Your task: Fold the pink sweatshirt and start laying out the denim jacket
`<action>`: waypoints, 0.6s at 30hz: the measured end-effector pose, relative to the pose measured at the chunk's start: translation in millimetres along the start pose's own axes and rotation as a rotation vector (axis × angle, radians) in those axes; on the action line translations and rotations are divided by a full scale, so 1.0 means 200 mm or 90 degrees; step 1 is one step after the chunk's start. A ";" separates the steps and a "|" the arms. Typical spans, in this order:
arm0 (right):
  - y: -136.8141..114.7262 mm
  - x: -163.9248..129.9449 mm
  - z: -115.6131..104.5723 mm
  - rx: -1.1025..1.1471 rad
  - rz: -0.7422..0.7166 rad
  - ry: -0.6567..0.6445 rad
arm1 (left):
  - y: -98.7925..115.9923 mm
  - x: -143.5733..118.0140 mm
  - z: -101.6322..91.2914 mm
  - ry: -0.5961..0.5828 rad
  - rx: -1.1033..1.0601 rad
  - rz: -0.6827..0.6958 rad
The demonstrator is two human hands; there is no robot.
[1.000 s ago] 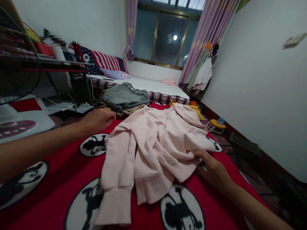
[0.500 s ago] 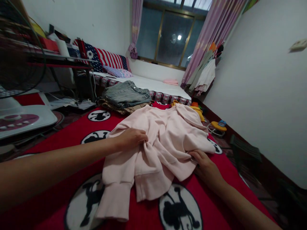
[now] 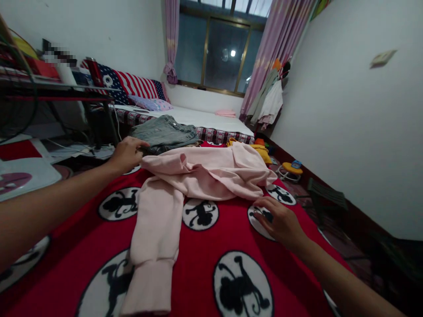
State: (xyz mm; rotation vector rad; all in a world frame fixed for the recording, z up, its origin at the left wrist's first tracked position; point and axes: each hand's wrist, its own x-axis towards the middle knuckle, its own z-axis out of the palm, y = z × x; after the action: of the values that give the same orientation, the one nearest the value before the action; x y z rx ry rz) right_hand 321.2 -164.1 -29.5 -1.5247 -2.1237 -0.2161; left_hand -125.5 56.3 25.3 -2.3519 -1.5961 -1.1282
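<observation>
A pale pink sweatshirt (image 3: pixel 211 176) lies on a red blanket (image 3: pixel 198 264), its lower body folded up over itself. One sleeve (image 3: pixel 155 246) stretches toward me with its ribbed cuff nearest. At the garment's left corner is my left hand (image 3: pixel 128 154), its fingers curled together at the fabric edge; the fingertips' grip is partly hidden. My right hand (image 3: pixel 279 220) hovers over the blanket just below the sweatshirt's right side, fingers loosely bent and apart, holding nothing.
Folded grey-blue jeans (image 3: pixel 165 134) sit behind the sweatshirt, with yellow clothing (image 3: pixel 262 153) at the back right. A bed (image 3: pixel 205 116) stands below the window. To the right are a yellow stool (image 3: pixel 292 168) and a dark folding stool (image 3: pixel 325 193); a cluttered desk (image 3: pixel 79 86) is left.
The sweatshirt's lower body has been folded away from me, baring the blanket. My left hand has moved left and farther away. My right hand has let go of the fabric.
</observation>
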 end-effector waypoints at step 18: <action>0.13 0.07 0.19 -0.073 0.169 -0.066 | 0.46 -0.54 -0.06 -0.640 0.007 0.171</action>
State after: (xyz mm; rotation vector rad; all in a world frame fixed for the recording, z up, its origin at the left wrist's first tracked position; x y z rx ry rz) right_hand 330.8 -127.4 -58.9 -1.9021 -1.9880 -0.1710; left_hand -74.9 -74.0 -2.2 -3.2013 -1.3221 0.2003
